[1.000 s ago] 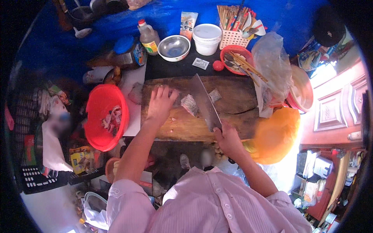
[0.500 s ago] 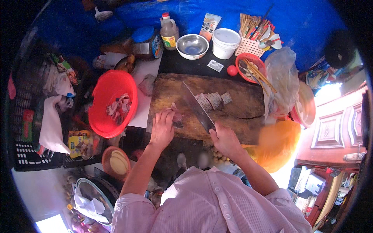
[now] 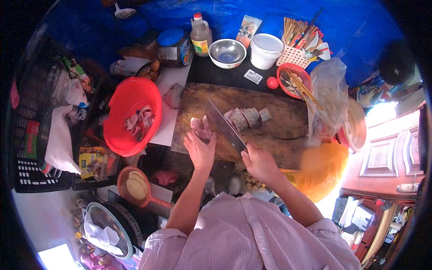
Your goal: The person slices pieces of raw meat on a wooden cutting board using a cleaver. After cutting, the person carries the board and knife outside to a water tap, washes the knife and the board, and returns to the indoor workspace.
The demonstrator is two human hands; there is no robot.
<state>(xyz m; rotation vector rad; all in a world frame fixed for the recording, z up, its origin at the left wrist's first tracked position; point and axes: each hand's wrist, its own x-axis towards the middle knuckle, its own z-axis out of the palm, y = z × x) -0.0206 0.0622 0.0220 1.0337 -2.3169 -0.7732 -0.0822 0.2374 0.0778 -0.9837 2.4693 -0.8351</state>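
Pinching a pink piece of meat, the left hand is over the wooden board. The right hand is wrapped around the handle of a cleaver, whose blade stands between this meat and the speckled pieces.

Slants the bare left forearm forward and slightly rightward, leading to the left hand, back uppermost, fingers bent forward in a grip, thumb set apart on the right. Angles the bare right forearm forward and leftward, ending in the right hand, curled in a compact fist. Holds both hands near each other, apart, ahead of the torso.
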